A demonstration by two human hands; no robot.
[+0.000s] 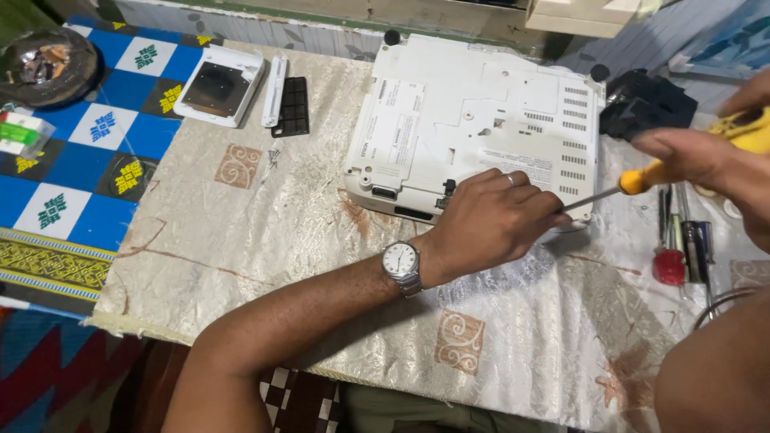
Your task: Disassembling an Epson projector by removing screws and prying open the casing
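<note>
- Left hand (493,220), a watch (400,262) on its wrist, lies curled on the near edge of the white projector (473,120), fingers pinching the metal tip of the screwdriver (642,180).
- Right hand (714,164) grips the screwdriver's yellow handle, shaft slanting down toward the left hand.
- Just below the right hand lie spare tools (682,248), one red-handled.
- Beyond it sits a black part (646,104).
- Far left of the left hand: a white cover (218,84), a white strip (275,80), a black grille (293,106).
</note>
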